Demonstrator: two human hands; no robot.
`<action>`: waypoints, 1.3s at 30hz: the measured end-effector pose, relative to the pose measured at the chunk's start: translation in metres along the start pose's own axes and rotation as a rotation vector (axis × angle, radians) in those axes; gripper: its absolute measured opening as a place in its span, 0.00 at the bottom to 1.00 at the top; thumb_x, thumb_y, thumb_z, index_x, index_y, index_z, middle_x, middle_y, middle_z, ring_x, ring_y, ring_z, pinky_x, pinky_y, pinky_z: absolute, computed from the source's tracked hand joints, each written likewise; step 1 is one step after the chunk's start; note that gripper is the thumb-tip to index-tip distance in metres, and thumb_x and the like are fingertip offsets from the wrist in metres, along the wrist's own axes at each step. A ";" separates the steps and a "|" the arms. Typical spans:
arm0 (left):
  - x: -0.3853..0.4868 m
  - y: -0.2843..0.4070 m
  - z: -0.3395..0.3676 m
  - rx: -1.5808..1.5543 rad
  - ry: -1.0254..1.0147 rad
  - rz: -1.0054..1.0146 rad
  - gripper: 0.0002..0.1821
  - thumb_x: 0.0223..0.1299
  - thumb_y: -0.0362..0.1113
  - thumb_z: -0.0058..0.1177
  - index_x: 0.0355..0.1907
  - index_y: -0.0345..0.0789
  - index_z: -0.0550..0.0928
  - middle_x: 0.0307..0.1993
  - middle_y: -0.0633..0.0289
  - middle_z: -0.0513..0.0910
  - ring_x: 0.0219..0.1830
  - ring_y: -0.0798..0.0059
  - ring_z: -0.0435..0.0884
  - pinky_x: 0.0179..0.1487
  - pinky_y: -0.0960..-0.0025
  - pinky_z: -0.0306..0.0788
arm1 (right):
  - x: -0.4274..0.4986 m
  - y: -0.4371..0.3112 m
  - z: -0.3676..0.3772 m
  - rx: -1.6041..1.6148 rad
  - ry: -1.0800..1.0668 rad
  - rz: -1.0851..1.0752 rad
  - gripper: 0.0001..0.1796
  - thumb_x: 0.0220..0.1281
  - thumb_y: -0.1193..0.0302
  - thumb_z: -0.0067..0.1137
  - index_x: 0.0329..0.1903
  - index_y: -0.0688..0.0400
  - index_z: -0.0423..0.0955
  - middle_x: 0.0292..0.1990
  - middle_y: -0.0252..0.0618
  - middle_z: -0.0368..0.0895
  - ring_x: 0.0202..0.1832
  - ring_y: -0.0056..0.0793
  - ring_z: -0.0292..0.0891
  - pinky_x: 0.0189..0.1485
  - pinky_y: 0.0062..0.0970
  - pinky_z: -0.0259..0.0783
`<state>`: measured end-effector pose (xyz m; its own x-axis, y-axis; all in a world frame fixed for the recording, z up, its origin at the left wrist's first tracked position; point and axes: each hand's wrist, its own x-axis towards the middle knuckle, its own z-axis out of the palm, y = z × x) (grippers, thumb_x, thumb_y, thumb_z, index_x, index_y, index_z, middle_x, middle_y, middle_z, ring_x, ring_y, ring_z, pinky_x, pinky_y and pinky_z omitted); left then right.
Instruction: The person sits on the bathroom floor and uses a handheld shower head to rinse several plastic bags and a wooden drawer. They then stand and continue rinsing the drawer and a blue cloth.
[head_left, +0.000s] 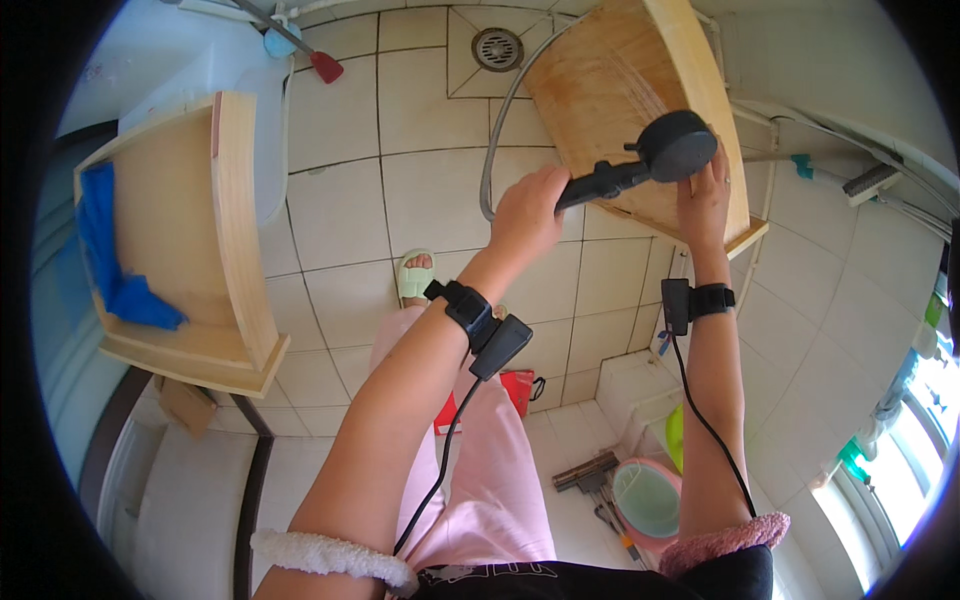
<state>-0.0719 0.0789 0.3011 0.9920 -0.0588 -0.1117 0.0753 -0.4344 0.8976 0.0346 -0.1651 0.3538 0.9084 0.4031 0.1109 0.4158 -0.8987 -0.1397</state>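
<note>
My left hand (529, 206) grips the handle of a black handheld shower head (679, 146). A grey flexible hose (496, 142) curves away from it. Thin streams of water run from the head onto the broad face of a wooden drawer (592, 112), whose wood looks wet and darker. This drawer stands tilted on my right. My right hand (705, 195) holds its side wall, the fingertips partly hidden behind the shower head. On my left is a second wooden drawer (240, 225), with a blue cloth (112, 255) inside it.
A round floor drain (498, 49) lies in the tiled floor ahead. A red-ended tool (326, 67) leans at the far left. Near my right side are a pink basin (649, 499), a floor squeegee (585, 471) and a window (892, 480). A brush (871, 184) rests by the right wall.
</note>
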 end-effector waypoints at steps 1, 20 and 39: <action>-0.007 -0.005 0.005 -0.012 -0.029 -0.007 0.16 0.48 0.23 0.55 0.42 0.35 0.72 0.38 0.56 0.76 0.43 0.52 0.77 0.43 0.51 0.71 | -0.002 -0.002 -0.001 -0.015 0.005 -0.010 0.30 0.54 0.80 0.62 0.62 0.56 0.70 0.67 0.44 0.66 0.69 0.50 0.61 0.69 0.45 0.60; -0.033 -0.028 0.028 -1.288 -0.211 -0.502 0.14 0.50 0.24 0.62 0.33 0.41 0.72 0.32 0.73 0.70 0.33 0.83 0.68 0.40 0.76 0.62 | -0.018 -0.016 -0.019 0.126 0.005 0.126 0.24 0.63 0.79 0.56 0.62 0.57 0.72 0.66 0.43 0.68 0.68 0.44 0.65 0.67 0.37 0.64; -0.097 -0.053 0.084 -1.010 -0.283 -0.703 0.15 0.45 0.23 0.62 0.32 0.41 0.72 0.29 0.74 0.69 0.33 0.83 0.68 0.40 0.77 0.62 | -0.163 -0.057 -0.046 0.268 0.097 0.404 0.17 0.62 0.82 0.57 0.53 0.58 0.78 0.49 0.43 0.81 0.52 0.41 0.77 0.56 0.32 0.72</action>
<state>-0.1804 0.0323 0.2283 0.6595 -0.3383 -0.6712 0.7439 0.4215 0.5185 -0.1394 -0.1878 0.3889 0.9964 0.0018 0.0848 0.0388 -0.8985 -0.4374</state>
